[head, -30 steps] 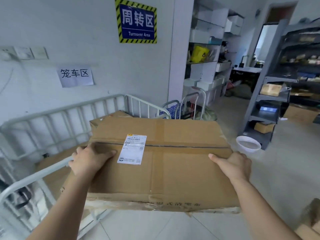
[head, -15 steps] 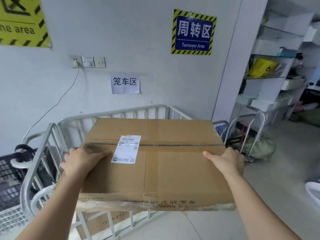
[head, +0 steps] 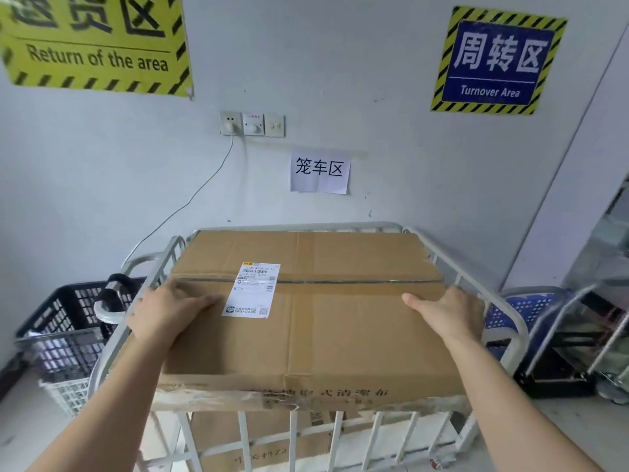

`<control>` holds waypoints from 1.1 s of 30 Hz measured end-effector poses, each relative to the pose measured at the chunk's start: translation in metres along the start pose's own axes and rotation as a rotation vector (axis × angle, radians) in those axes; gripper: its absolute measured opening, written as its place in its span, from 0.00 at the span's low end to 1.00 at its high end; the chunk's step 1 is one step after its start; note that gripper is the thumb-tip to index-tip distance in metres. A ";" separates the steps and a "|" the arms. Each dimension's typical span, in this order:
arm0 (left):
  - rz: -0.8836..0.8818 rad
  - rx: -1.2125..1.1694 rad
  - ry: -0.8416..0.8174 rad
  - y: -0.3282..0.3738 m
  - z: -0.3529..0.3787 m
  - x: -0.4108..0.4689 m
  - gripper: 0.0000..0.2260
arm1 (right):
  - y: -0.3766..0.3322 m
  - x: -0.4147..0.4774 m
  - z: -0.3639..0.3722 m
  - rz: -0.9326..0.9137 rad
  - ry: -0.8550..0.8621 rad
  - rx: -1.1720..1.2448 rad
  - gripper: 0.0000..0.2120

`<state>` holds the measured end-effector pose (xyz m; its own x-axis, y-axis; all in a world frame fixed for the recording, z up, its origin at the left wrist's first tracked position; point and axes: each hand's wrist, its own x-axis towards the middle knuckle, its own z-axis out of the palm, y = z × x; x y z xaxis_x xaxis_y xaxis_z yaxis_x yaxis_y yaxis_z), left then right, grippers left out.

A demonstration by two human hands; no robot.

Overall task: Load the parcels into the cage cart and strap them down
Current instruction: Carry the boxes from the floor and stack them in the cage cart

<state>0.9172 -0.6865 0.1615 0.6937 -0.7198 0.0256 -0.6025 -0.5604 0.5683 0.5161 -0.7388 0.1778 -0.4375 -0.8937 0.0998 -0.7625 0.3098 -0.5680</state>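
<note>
A large flat cardboard parcel with a white shipping label on its top is held level above the white cage cart. My left hand grips the parcel's left edge and my right hand grips its right edge. The parcel spans almost the whole width between the cart's side rails. Below it, behind the cart's front bars, another cardboard box with printed characters lies inside the cart. No strap is visible.
A black plastic crate stands left of the cart, with a white basket below it. A blue basket and a folding trolley stand at the right. The wall with signs and a socket is directly behind the cart.
My view has swung left and closer, so the cart is now straight ahead. The parcel, still in both hands, has moved over the cart's top.
</note>
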 end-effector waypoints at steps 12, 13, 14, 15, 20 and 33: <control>-0.094 -0.006 -0.002 0.001 0.040 0.180 0.38 | -0.127 0.116 0.131 -0.052 -0.090 -0.001 0.43; -0.100 0.000 -0.004 0.001 0.044 0.194 0.38 | -0.137 0.125 0.142 -0.057 -0.097 -0.001 0.43; -0.108 0.009 0.000 0.001 0.048 0.207 0.37 | -0.145 0.133 0.152 -0.060 -0.105 -0.004 0.43; -0.120 0.021 0.005 0.001 0.053 0.218 0.37 | -0.151 0.141 0.163 -0.064 -0.113 -0.011 0.43; -0.169 0.060 -0.018 -0.002 0.085 0.271 0.33 | -0.179 0.180 0.215 -0.065 -0.162 -0.071 0.43; -0.309 0.089 -0.128 -0.041 0.197 0.380 0.30 | -0.211 0.268 0.376 -0.055 -0.366 -0.162 0.42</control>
<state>1.1283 -1.0177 -0.0141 0.7967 -0.5532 -0.2432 -0.4081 -0.7894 0.4587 0.7384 -1.1659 0.0172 -0.2181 -0.9578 -0.1875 -0.8579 0.2797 -0.4310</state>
